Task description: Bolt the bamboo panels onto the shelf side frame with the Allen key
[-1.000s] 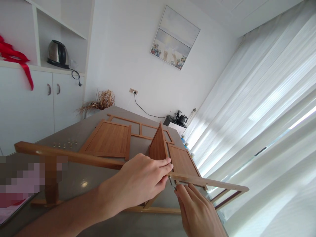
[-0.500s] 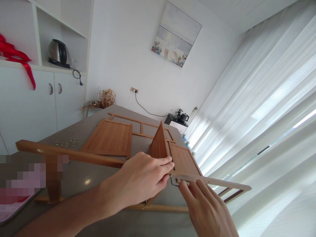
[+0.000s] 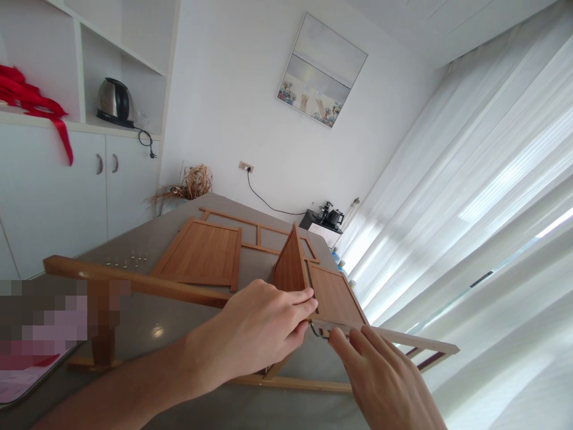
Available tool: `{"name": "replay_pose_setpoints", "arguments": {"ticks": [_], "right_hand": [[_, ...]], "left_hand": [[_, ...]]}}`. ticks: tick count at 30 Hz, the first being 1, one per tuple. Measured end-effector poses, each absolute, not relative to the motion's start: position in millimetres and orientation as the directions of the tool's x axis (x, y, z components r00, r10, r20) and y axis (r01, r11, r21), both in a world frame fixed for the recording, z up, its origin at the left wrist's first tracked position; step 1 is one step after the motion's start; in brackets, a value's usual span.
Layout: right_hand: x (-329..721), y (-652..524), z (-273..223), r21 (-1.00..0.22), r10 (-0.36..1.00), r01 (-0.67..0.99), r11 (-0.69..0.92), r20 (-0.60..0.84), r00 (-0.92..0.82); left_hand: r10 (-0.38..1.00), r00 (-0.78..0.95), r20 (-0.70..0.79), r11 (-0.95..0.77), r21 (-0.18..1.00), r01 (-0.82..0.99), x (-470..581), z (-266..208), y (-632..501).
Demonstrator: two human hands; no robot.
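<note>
My left hand (image 3: 264,316) is closed over a wooden frame (image 3: 147,285) that stands on edge, its fingers pressed at the joint with an upright wooden panel (image 3: 289,266). Just right of those fingertips, a bent metal Allen key (image 3: 319,333) meets the frame's rail. My right hand (image 3: 380,373) pinches the key's other end; the fingers cover that end. The rail continues rightward past this hand to a corner (image 3: 450,347). Whatever screw the key's tip sits in is hidden.
A flat wooden panel (image 3: 203,254) and a slim wooden frame (image 3: 250,230) lie farther back on the grey table (image 3: 179,334). Several small metal fittings (image 3: 134,258) stand at the left. A phone-like object (image 3: 45,370), partly blurred out, lies at the lower left. Curtains (image 3: 505,197) hang at the right.
The Allen key has turned a little, its arm now lying closer to the rail. My left hand keeps its place on the frame. The whole view has shifted slightly.
</note>
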State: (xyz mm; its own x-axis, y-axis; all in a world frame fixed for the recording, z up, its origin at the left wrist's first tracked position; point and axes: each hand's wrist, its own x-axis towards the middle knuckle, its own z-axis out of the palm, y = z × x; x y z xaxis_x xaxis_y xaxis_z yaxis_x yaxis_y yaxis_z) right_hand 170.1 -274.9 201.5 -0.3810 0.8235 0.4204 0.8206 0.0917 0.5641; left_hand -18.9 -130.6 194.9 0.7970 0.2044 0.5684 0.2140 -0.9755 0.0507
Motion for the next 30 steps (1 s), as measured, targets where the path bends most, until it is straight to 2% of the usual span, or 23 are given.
{"name": "replay_pose_setpoints", "arguments": {"ticks": [4,8,11,14,17,20,21,22,24,26,28,30], "right_hand": [[169,-277,208,0.691,0.815,0.72,0.059,0.384,-0.435],[170,-277,213,0.755,0.823,0.648,0.098,0.305,-0.479],[170,-276,215,0.756,0.81,0.645,0.107,0.31,-0.497],[172,-274,211,0.693,0.798,0.71,0.125,0.355,-0.487],[175,-272,194,0.491,0.811,0.859,0.147,0.437,-0.388],[172,-268,164,0.185,0.817,0.97,0.157,0.527,-0.233],[168,-267,153,0.057,0.798,0.986,0.158,0.58,-0.162],[163,-265,143,-0.094,0.823,0.982,0.162,0.561,-0.082],[149,-262,128,-0.4,0.882,0.905,0.145,0.466,0.065],[134,-258,120,-0.634,0.907,0.768,0.095,0.373,0.196],[121,-255,117,-0.763,0.904,0.642,0.081,0.327,0.274],[113,-253,116,-0.823,0.895,0.559,0.102,0.321,0.309]], "left_hand": [[0.207,0.8,0.563,-0.975,0.052,0.216,-19,196,-131],[0.214,0.798,0.564,-0.974,0.061,0.219,-19,196,-130],[0.211,0.797,0.566,-0.975,0.063,0.213,-18,195,-130],[0.211,0.801,0.56,-0.974,0.05,0.222,-18,195,-130],[0.212,0.801,0.559,-0.972,0.039,0.23,-18,195,-131],[0.206,0.793,0.574,-0.974,0.039,0.225,-19,195,-131],[0.205,0.79,0.578,-0.974,0.04,0.224,-19,194,-131],[0.203,0.79,0.579,-0.974,0.038,0.223,-19,194,-131],[0.198,0.792,0.578,-0.974,0.028,0.223,-19,194,-131],[0.198,0.797,0.57,-0.973,0.018,0.228,-19,194,-131],[0.202,0.804,0.559,-0.972,0.015,0.234,-18,194,-130],[0.209,0.811,0.547,-0.971,0.02,0.237,-17,195,-130]]}}
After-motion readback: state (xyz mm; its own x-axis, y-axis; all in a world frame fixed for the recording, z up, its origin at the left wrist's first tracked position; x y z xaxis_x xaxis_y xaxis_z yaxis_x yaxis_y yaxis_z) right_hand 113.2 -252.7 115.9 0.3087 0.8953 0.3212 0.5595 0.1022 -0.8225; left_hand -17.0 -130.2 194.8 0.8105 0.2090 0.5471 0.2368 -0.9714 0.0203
